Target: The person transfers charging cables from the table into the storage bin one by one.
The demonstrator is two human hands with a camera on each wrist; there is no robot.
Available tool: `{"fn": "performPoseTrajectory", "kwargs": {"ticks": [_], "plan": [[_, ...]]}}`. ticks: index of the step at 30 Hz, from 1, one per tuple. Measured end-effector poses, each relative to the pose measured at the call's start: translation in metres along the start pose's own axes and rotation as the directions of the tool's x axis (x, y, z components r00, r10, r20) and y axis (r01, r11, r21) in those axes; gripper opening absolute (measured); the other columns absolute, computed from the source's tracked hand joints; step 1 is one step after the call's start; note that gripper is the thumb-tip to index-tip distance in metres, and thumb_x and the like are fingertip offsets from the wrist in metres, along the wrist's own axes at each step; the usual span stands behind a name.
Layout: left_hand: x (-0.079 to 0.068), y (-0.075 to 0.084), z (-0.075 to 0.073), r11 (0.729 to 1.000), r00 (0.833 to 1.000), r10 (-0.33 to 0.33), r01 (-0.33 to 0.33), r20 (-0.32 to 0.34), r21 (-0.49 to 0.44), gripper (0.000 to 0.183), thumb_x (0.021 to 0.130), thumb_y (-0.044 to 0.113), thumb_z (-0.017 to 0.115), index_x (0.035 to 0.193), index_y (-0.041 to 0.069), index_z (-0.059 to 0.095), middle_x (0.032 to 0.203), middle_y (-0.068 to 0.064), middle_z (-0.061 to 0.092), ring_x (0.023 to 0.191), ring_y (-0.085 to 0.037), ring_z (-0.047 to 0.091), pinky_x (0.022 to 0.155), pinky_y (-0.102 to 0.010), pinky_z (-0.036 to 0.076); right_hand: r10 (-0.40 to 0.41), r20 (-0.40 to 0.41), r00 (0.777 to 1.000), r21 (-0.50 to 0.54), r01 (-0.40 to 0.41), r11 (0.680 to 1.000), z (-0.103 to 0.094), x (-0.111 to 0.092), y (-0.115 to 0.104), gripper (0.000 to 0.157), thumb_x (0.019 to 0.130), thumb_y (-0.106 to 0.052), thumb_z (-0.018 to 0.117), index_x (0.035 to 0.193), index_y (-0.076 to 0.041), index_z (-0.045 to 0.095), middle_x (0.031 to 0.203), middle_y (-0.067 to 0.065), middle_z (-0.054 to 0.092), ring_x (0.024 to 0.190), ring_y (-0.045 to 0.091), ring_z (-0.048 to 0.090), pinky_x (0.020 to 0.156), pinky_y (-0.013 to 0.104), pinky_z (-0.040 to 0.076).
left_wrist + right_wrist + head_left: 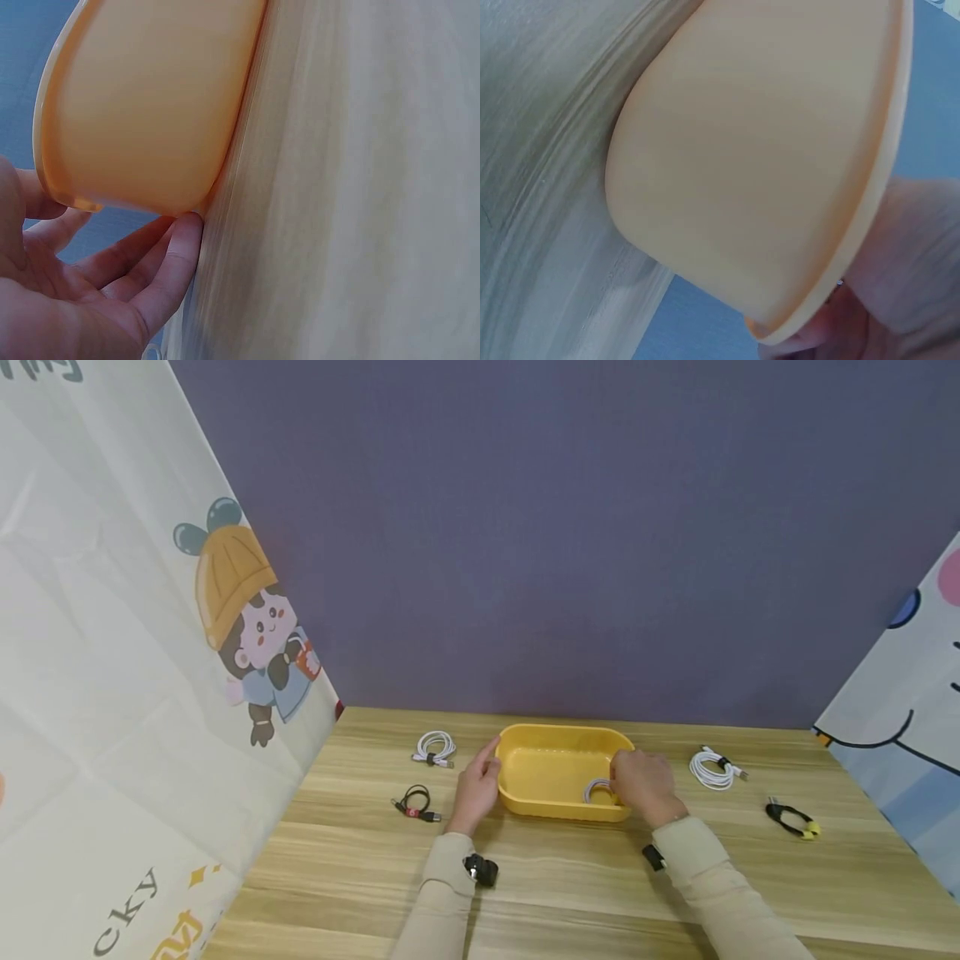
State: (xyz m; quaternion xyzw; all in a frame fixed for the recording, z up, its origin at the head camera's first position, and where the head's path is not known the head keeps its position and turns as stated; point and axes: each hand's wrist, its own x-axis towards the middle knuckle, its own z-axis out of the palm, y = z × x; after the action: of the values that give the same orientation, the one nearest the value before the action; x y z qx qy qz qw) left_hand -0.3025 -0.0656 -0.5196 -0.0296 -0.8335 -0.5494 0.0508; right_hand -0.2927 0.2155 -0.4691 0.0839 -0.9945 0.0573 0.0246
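Note:
A yellow plastic tray (555, 811) sits on the wooden table. At its left end, my left hand (476, 789) touches the outer wall. The left wrist view shows the fingers (169, 274) fairly straight, with fingertips at the tray's lower edge and the thumb near the rim. My right hand (643, 781) reaches over the right end with its fingers down inside the tray. It holds a coiled pale cable (597, 786) against the tray's floor, near the right end. The rim and wall hide most of that grip in the right wrist view.
Left of the tray lie a coiled white cable (435, 748) and a short black cable (416, 803) with a red tie. To its right are another coiled white cable (712, 771) and a black cable (791, 818) with a yellow end. A dark panel (525, 543) stands behind the table.

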Motion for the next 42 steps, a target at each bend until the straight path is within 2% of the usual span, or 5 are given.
{"fn": "performPoseTrajectory", "kwargs": {"ticks": [4, 11, 20, 35, 42], "plan": [[0.0001, -0.0005, 0.0000, 1.000, 1.000, -0.001, 0.001, 0.003, -0.005, 0.043, 0.108, 0.024, 0.048, 0.151, 0.025, 0.052, 0.118, -0.016, 0.074, 0.071, -0.015, 0.056, 0.065, -0.031, 0.045, 0.013, 0.009, 1.000, -0.039, -0.012, 0.999, 0.0008, 0.0014, -0.0020, 0.039, 0.094, -0.013, 0.063, 0.056, -0.016, 0.057, 0.059, 0.002, 0.062, 0.058, 0.021, 0.061, 0.062, 0.046, 0.052], [0.0004, -0.0003, 0.0000, 1.000, 1.000, -0.003, 0.003, 0.004, -0.017, 0.043, 0.108, 0.024, 0.048, 0.151, 0.026, 0.052, 0.115, -0.017, 0.074, 0.068, -0.014, 0.054, 0.063, -0.030, 0.045, 0.051, 0.030, 0.998, -0.076, -0.048, 0.996, 0.0042, 0.0050, -0.0038, 0.022, 0.092, -0.009, 0.064, 0.070, -0.010, 0.066, 0.074, 0.013, 0.071, 0.070, 0.033, 0.069, 0.067, 0.051, 0.054], [0.0014, -0.0006, -0.0003, 1.000, 1.000, -0.012, 0.013, 0.011, -0.022, 0.043, 0.109, 0.026, 0.047, 0.151, 0.027, 0.052, 0.117, -0.017, 0.073, 0.067, -0.013, 0.053, 0.063, -0.030, 0.045, 0.069, 0.045, 0.997, -0.079, -0.065, 0.995, 0.0075, 0.0068, -0.0050, 0.019, 0.090, -0.007, 0.066, 0.071, -0.010, 0.066, 0.081, 0.017, 0.073, 0.076, 0.036, 0.070, 0.076, 0.054, 0.052], [0.0004, -0.0009, 0.0002, 1.000, 1.000, -0.002, 0.002, 0.005, -0.015, 0.042, 0.109, 0.025, 0.048, 0.151, 0.028, 0.053, 0.116, -0.016, 0.074, 0.067, -0.014, 0.054, 0.064, -0.029, 0.045, 0.075, 0.040, 0.996, -0.094, -0.071, 0.993, 0.0085, 0.0056, -0.0074, 0.019, 0.088, -0.005, 0.066, 0.070, -0.009, 0.066, 0.081, 0.019, 0.073, 0.074, 0.038, 0.069, 0.074, 0.055, 0.052], [0.0005, 0.0000, 0.0001, 1.000, 1.000, 0.005, -0.005, 0.005, -0.021, 0.043, 0.108, 0.024, 0.048, 0.150, 0.027, 0.053, 0.115, -0.016, 0.074, 0.068, -0.013, 0.055, 0.065, -0.030, 0.046, 0.083, 0.055, 0.995, -0.087, -0.078, 0.993, 0.0074, 0.0052, -0.0080, 0.018, 0.088, -0.008, 0.068, 0.071, -0.009, 0.066, 0.080, 0.018, 0.072, 0.075, 0.037, 0.068, 0.078, 0.056, 0.051]]}}
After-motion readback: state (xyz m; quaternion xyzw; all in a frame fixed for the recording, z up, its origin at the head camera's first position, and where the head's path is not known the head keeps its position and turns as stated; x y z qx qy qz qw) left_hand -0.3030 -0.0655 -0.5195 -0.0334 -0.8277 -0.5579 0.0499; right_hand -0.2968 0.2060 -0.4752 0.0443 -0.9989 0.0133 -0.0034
